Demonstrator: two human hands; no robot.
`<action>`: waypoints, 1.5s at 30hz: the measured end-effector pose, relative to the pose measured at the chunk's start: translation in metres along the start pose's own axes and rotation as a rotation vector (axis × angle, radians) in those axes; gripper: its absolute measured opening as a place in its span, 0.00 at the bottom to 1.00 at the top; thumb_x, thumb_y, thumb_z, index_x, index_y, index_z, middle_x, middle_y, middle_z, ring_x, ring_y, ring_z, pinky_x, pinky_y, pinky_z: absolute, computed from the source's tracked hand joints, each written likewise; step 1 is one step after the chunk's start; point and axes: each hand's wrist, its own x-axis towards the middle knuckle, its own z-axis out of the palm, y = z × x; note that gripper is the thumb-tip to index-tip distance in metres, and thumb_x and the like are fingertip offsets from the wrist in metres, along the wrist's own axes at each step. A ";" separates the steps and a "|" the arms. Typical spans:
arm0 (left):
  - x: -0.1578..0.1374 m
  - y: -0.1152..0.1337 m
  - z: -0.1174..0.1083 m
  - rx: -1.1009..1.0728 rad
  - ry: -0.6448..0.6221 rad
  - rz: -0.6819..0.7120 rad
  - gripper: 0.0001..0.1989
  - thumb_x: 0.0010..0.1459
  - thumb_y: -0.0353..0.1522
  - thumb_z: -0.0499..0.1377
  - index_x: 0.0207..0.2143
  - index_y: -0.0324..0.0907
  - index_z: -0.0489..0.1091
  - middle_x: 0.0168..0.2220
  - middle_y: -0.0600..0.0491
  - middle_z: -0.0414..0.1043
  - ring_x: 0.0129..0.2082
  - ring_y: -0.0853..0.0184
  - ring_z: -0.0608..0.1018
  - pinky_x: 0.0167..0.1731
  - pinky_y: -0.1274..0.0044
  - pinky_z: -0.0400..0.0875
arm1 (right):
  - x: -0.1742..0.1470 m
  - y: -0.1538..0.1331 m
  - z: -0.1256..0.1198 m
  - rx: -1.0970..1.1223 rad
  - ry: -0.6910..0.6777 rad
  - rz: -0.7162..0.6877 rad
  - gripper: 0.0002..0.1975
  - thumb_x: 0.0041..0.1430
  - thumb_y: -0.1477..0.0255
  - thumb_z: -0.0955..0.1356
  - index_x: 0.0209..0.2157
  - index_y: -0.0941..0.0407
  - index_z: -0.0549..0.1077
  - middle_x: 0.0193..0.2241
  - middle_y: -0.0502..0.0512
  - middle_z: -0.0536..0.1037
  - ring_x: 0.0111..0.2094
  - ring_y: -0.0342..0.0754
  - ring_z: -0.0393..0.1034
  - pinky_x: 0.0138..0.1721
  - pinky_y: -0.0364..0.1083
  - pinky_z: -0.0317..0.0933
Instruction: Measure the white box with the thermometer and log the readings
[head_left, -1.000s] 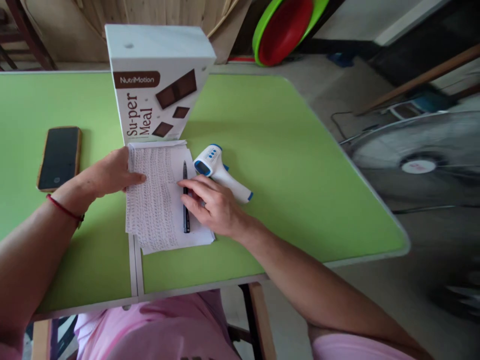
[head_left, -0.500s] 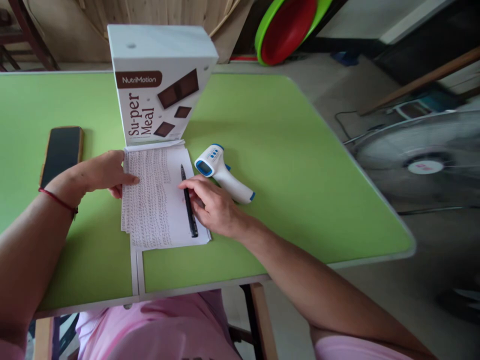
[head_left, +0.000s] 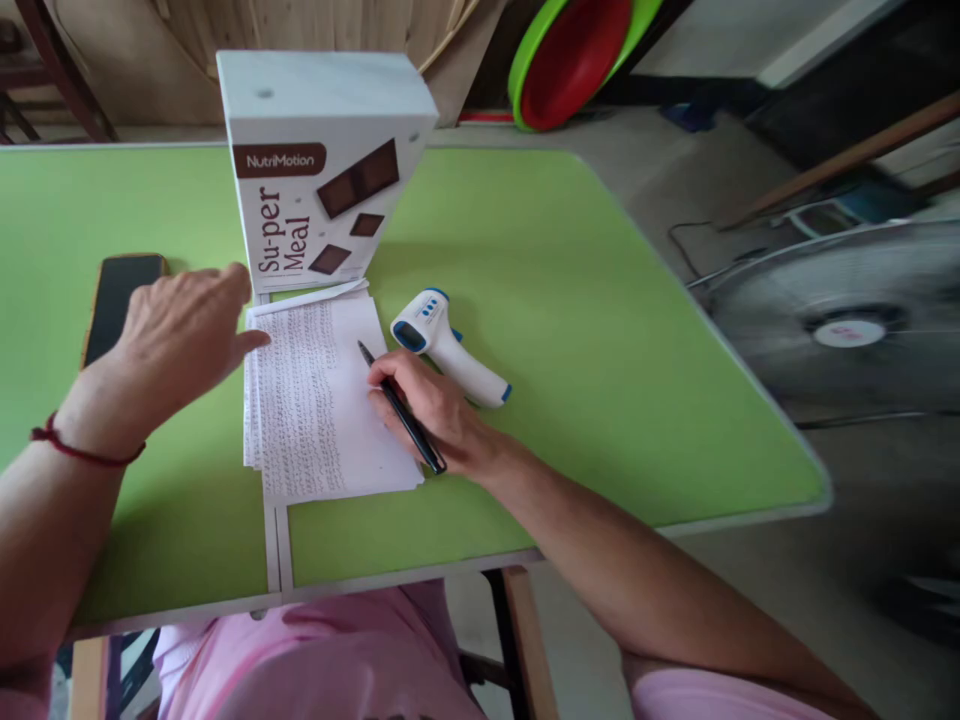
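Observation:
A stack of white paper sheets (head_left: 360, 430) lies on the green table, its top sheet covered on the left with rows of handwriting. My right hand (head_left: 431, 410) is closed around a black pen (head_left: 409, 422), whose tip points up and left over the bare right side of the sheet. My left hand (head_left: 184, 325) hovers at the upper left corner of the paper, thumb stretched over its edge and fingers reaching toward the white box (head_left: 330, 180). Nothing shows in its grasp. A folded strip lies along the top edge of the stack.
The upright box stands just behind the paper. A white and blue infrared thermometer (head_left: 450, 345) lies right of my right hand. A phone (head_left: 120, 300) lies partly behind my left hand. Beyond the green table (head_left: 585, 350), a fan (head_left: 847, 320) stands at the right.
My left hand has lifted from the paper's left edge and moved up, its fingers spreading. In my right hand the pen has tilted, its rear end swinging right.

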 end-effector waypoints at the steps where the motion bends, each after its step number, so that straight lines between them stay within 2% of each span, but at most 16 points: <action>1: -0.006 0.009 -0.003 -0.016 -0.004 0.074 0.20 0.61 0.43 0.59 0.48 0.36 0.69 0.40 0.44 0.74 0.38 0.56 0.76 0.35 0.69 0.71 | 0.000 0.000 0.000 0.011 0.012 0.004 0.05 0.66 0.68 0.60 0.38 0.54 0.63 0.32 0.53 0.71 0.29 0.44 0.67 0.30 0.46 0.65; 4: -0.026 0.041 -0.001 -0.037 -0.099 0.354 0.24 0.56 0.44 0.64 0.47 0.35 0.70 0.46 0.42 0.72 0.43 0.56 0.75 0.40 0.69 0.72 | 0.002 0.001 0.000 0.034 0.034 0.029 0.06 0.67 0.66 0.60 0.38 0.54 0.64 0.31 0.53 0.72 0.30 0.45 0.68 0.32 0.47 0.66; 7: -0.049 0.073 0.018 -0.040 -0.076 0.572 0.31 0.52 0.47 0.66 0.49 0.33 0.69 0.57 0.36 0.65 0.40 0.57 0.76 0.37 0.69 0.74 | 0.003 0.000 -0.002 0.032 0.090 0.024 0.07 0.67 0.68 0.60 0.40 0.54 0.67 0.35 0.55 0.74 0.36 0.47 0.71 0.38 0.48 0.68; 8: -0.057 0.081 0.026 -0.012 -0.044 0.581 0.32 0.52 0.47 0.66 0.50 0.32 0.69 0.60 0.33 0.62 0.37 0.59 0.76 0.33 0.70 0.74 | 0.003 -0.001 -0.003 0.032 0.108 0.025 0.07 0.67 0.68 0.60 0.42 0.54 0.68 0.37 0.55 0.75 0.38 0.48 0.72 0.41 0.49 0.69; 10: -0.068 0.092 0.042 0.041 0.123 0.572 0.32 0.58 0.45 0.61 0.56 0.29 0.65 0.62 0.31 0.59 0.35 0.63 0.76 0.28 0.73 0.72 | 0.004 -0.001 -0.002 0.051 0.133 0.060 0.10 0.67 0.69 0.60 0.45 0.53 0.69 0.39 0.56 0.77 0.40 0.49 0.73 0.44 0.50 0.69; 13: -0.076 0.099 0.055 0.142 0.259 0.578 0.27 0.64 0.37 0.53 0.58 0.24 0.64 0.59 0.30 0.63 0.29 0.67 0.74 0.23 0.75 0.69 | 0.003 0.001 0.002 0.128 0.140 0.160 0.12 0.68 0.66 0.60 0.47 0.53 0.70 0.37 0.55 0.77 0.36 0.47 0.73 0.43 0.50 0.70; 16: -0.076 0.101 0.054 0.206 0.273 0.592 0.23 0.63 0.29 0.50 0.56 0.22 0.66 0.57 0.29 0.66 0.25 0.69 0.74 0.20 0.77 0.67 | 0.002 0.003 0.007 0.216 0.157 0.238 0.14 0.67 0.62 0.60 0.47 0.53 0.70 0.36 0.55 0.76 0.35 0.46 0.73 0.41 0.49 0.71; 21: -0.076 0.098 0.051 0.168 0.220 0.579 0.22 0.61 0.28 0.53 0.55 0.23 0.67 0.58 0.27 0.62 0.23 0.68 0.75 0.18 0.77 0.68 | 0.001 0.001 0.009 0.317 0.148 0.284 0.15 0.67 0.61 0.61 0.48 0.53 0.71 0.35 0.53 0.76 0.34 0.44 0.73 0.39 0.45 0.71; 26: -0.075 0.094 0.059 0.067 0.093 0.524 0.31 0.61 0.39 0.59 0.58 0.21 0.63 0.61 0.21 0.55 0.25 0.62 0.78 0.16 0.73 0.72 | 0.002 0.001 0.004 0.409 0.100 0.290 0.17 0.67 0.59 0.62 0.49 0.51 0.73 0.38 0.54 0.77 0.37 0.44 0.73 0.41 0.47 0.70; 31: -0.070 0.095 0.059 -0.029 0.016 0.515 0.32 0.62 0.43 0.57 0.57 0.24 0.64 0.63 0.21 0.53 0.26 0.59 0.80 0.16 0.71 0.76 | 0.013 0.006 0.007 0.613 0.223 0.435 0.17 0.64 0.57 0.65 0.46 0.52 0.75 0.35 0.53 0.77 0.37 0.45 0.73 0.38 0.46 0.69; 35: -0.064 0.090 0.053 -0.142 -0.074 0.484 0.37 0.59 0.51 0.57 0.55 0.25 0.65 0.63 0.24 0.53 0.24 0.59 0.80 0.16 0.69 0.76 | 0.026 -0.003 0.020 0.667 0.342 0.425 0.11 0.61 0.62 0.67 0.42 0.52 0.75 0.31 0.49 0.76 0.34 0.44 0.71 0.38 0.46 0.67; 37: -0.059 0.083 0.054 -0.256 -0.064 0.485 0.41 0.58 0.58 0.51 0.53 0.28 0.67 0.63 0.28 0.56 0.23 0.59 0.80 0.17 0.66 0.76 | 0.030 -0.009 0.026 0.619 0.355 0.424 0.09 0.59 0.64 0.68 0.39 0.52 0.74 0.28 0.48 0.75 0.30 0.43 0.69 0.35 0.45 0.66; 39: -0.053 0.075 0.059 -0.411 0.000 0.489 0.42 0.60 0.60 0.43 0.50 0.31 0.70 0.60 0.33 0.62 0.24 0.60 0.80 0.18 0.66 0.76 | 0.031 -0.012 0.029 0.555 0.329 0.427 0.07 0.58 0.66 0.68 0.36 0.53 0.74 0.25 0.48 0.73 0.27 0.42 0.66 0.29 0.44 0.63; 42: -0.045 0.067 0.069 -0.640 0.117 0.580 0.34 0.68 0.49 0.37 0.45 0.32 0.72 0.48 0.40 0.73 0.33 0.60 0.80 0.27 0.69 0.78 | 0.029 -0.012 0.029 0.511 0.301 0.423 0.07 0.57 0.66 0.68 0.34 0.54 0.73 0.23 0.47 0.71 0.23 0.41 0.62 0.25 0.43 0.58; 44: -0.041 0.064 0.075 -0.688 0.186 0.709 0.26 0.69 0.40 0.41 0.42 0.32 0.73 0.43 0.41 0.75 0.38 0.59 0.78 0.35 0.69 0.77 | 0.028 -0.012 0.028 0.515 0.309 0.424 0.06 0.57 0.67 0.68 0.32 0.55 0.72 0.21 0.46 0.68 0.22 0.40 0.60 0.23 0.42 0.56; 45: -0.040 0.064 0.076 -0.677 0.207 0.774 0.22 0.68 0.38 0.45 0.42 0.31 0.73 0.43 0.40 0.75 0.41 0.58 0.77 0.40 0.67 0.76 | 0.028 -0.012 0.028 0.520 0.312 0.421 0.06 0.57 0.67 0.67 0.31 0.55 0.71 0.21 0.46 0.68 0.21 0.40 0.60 0.22 0.42 0.55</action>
